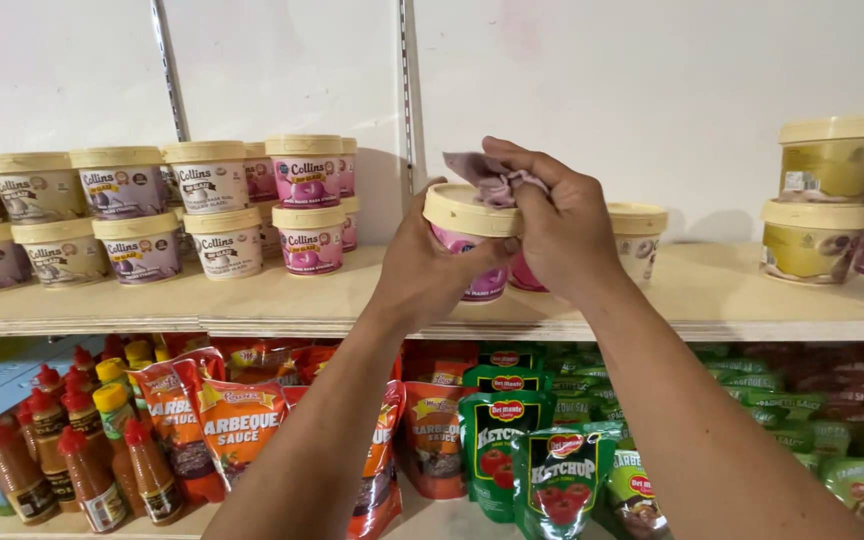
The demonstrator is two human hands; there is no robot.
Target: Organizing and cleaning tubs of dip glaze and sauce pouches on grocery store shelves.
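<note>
My left hand (422,265) grips a pink tub with a cream lid (467,215), held up in front of the wooden shelf (282,300). My right hand (557,225) presses a crumpled mauve cloth (487,175) onto the tub's lid. Behind my right hand stands another cream-lidded tub (640,235) on the shelf, and part of a pink tub (524,275) shows below the hand.
Stacked cream-lidded tubs (212,205) fill the shelf's left side, and yellow and purple tubs (817,200) stand at the right. On the lower shelf are sauce bottles (82,440), orange sauce pouches (237,430) and green ketchup pouches (562,480). A white wall rises behind.
</note>
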